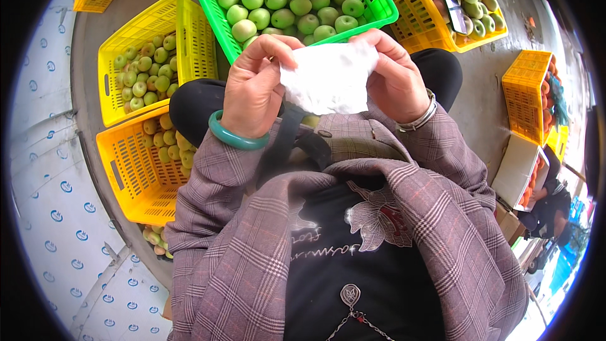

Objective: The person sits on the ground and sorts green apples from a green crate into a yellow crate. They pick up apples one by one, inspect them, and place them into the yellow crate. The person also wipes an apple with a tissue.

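Observation:
Between my two hands a white sheet of tissue-like material point(329, 78) is spread out, slightly crumpled, above my lap. My left hand point(255, 85), with a teal bangle at the wrist, pinches its left edge between thumb and fingers. Its upper right corner is pinched by my right hand point(396, 76), which has silver bangles at the wrist. Just beyond both hands stands a green plastic crate point(378, 2) full of green apples point(300, 4). Part of its near rim is hidden behind the sheet and my hands.
Yellow crate point(137, 19) and orange crate point(137, 180) with green fruit stand at left. At upper right, a yellow crate point(412, 14) holds green fruit with a smartphone point(453, 8) on top. Farther right are an orange crate point(521, 90), a white box point(515, 170) and another person point(551, 203).

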